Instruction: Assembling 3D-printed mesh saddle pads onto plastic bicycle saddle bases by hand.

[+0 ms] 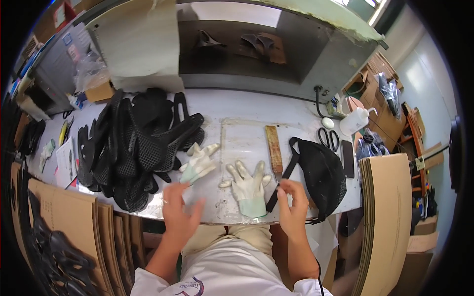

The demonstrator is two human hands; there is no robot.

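My left hand (180,209) hovers over the table's front edge, fingers and thumb apart, holding nothing. Just beyond its fingers a white glove with a pale green cuff (199,164) lies crumpled. The matching glove (245,185) is spread palm-flat between my hands, fingers pointing away from me. My right hand (295,207) is beside a black strap, fingers loosely bent and nothing visible in them; whether it touches the strap I cannot tell. That strap belongs to a black, partly mesh, pouch-like piece (323,180) at the right. Behind the strap lies a worn, yellowish-brown flat bar (273,150).
Black mesh pieces (140,138) are heaped at the left. Black-handled scissors (328,139), a phone (348,158) and a white squeeze bottle (355,121) lie or stand at right. An open-fronted metal box (306,74) spans the back. Cardboard stacks (387,197) flank the table.
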